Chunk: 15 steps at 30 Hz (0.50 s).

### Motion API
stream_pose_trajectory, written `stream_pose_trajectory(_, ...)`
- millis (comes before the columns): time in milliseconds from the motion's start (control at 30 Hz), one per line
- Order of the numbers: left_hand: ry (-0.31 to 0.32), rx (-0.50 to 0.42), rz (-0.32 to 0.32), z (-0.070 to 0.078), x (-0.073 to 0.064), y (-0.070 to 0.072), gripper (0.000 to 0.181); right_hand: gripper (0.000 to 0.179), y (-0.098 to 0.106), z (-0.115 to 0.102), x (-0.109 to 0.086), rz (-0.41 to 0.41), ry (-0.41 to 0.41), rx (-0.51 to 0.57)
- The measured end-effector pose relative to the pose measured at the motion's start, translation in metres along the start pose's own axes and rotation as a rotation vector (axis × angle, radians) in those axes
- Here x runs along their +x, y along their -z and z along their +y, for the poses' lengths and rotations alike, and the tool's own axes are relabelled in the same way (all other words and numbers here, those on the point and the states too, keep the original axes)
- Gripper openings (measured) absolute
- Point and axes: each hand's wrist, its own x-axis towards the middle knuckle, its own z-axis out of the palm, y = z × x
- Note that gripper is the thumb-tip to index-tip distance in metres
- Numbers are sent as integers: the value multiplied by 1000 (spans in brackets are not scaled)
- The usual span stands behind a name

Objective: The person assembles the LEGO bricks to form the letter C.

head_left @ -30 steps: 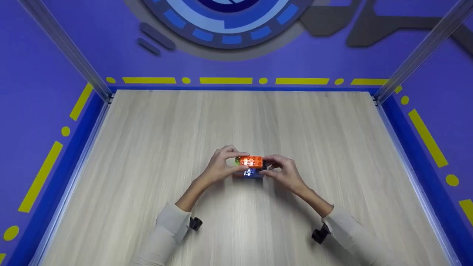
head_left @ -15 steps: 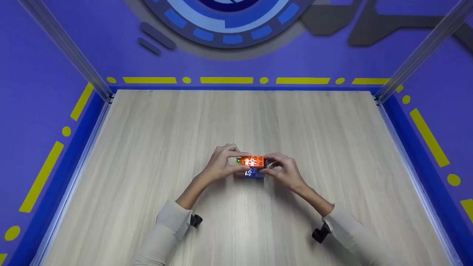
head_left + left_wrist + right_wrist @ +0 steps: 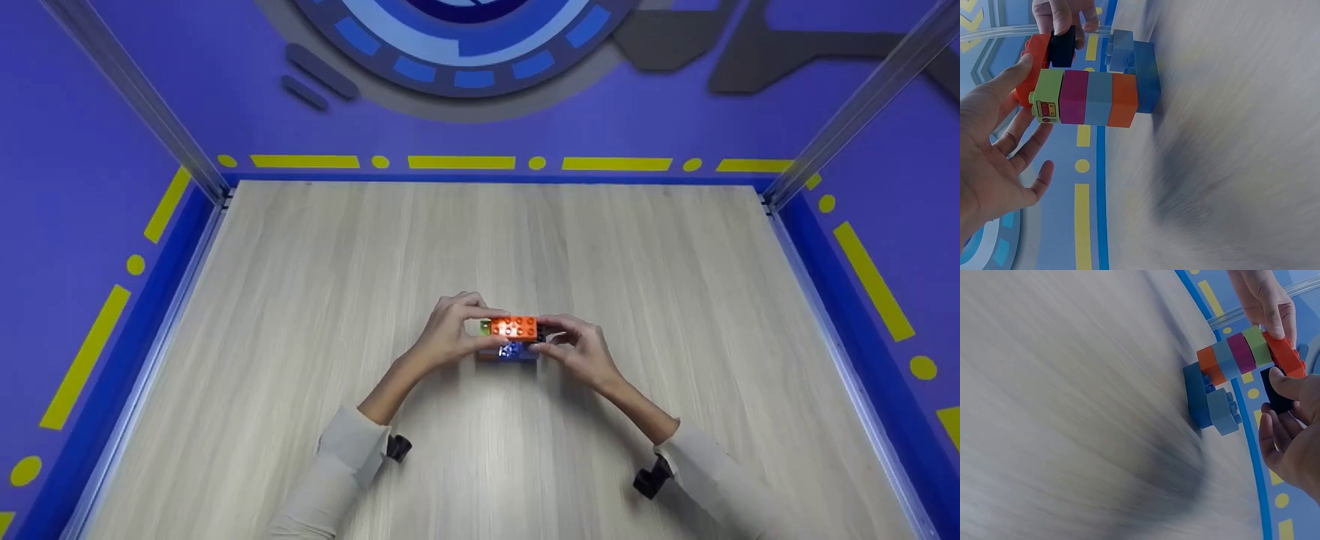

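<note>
A long orange-red toy brick (image 3: pixel 514 328) tops a tower of building bricks. Below it, in the left wrist view, come a green brick (image 3: pixel 1047 90) with a printed side, a magenta brick (image 3: pixel 1074 97), a light blue brick (image 3: pixel 1098 98) and an orange brick (image 3: pixel 1123 100). The tower stands on one end of a long blue brick (image 3: pixel 1148 81); another light blue brick (image 3: pixel 1221 410) sits on its other end. My left hand (image 3: pixel 446 337) pinches the orange-red brick between thumb and fingers. My right hand (image 3: pixel 581 349) pinches a black brick (image 3: pixel 1276 392) under that brick's overhanging end.
The bricks stand on a pale wooden table (image 3: pixel 480 247). Blue panels with yellow marks (image 3: pixel 461 163) border it at the back and both sides. Black wrist cameras (image 3: pixel 651 477) stick out from the cuffs.
</note>
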Motion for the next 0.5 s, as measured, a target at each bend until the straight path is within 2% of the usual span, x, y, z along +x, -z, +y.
stream_pose_trajectory(300, 2, 41, -27, 2, 1, 3, 41, 35, -3, 2, -1, 28, -25, 70)
stream_pose_trajectory(500, -2, 54, -33, 3, 2, 4, 43, 35, -3, -1, 0, 44, 35, 24)
